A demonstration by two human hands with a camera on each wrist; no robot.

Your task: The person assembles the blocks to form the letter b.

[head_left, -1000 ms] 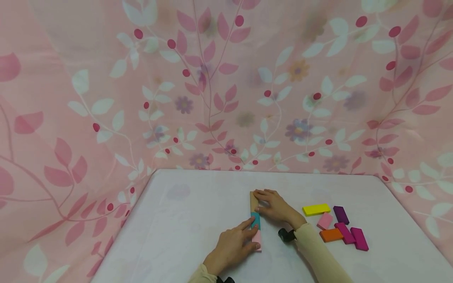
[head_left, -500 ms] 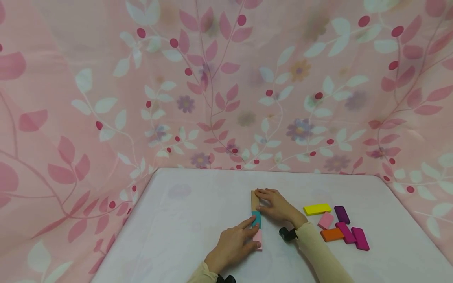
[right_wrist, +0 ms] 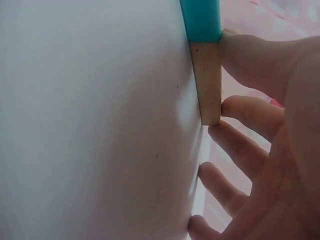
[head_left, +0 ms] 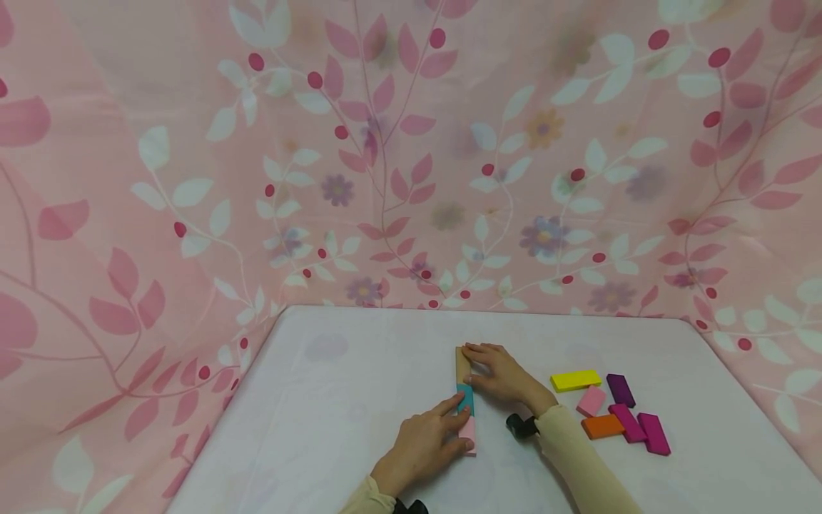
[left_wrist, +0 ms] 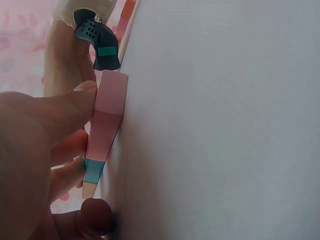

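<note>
A wooden block (head_left: 462,365), a teal block (head_left: 468,397) and a pink block (head_left: 469,430) lie end to end in a straight row on the white table. My left hand (head_left: 419,442) rests fingertips on the teal and pink blocks, its thumb on the near part of the pink one (left_wrist: 106,120). With thumb and forefinger my right hand (head_left: 504,375) presses the top of the wooden block (right_wrist: 207,82). Its middle fingertip touches that block's far end, and the other fingers spread down to the table. Neither hand curls round a block.
To the right lie a yellow block (head_left: 574,380), a dark purple block (head_left: 620,390), a small pink block (head_left: 591,401), an orange block (head_left: 601,427) and two magenta blocks (head_left: 653,434), close together. A black wrist camera (head_left: 521,426) sits under the right wrist. Floral cloth (head_left: 411,178) hangs behind the table.
The whole head view has shifted very slightly. Both hands and the row of blocks stay as they were.
</note>
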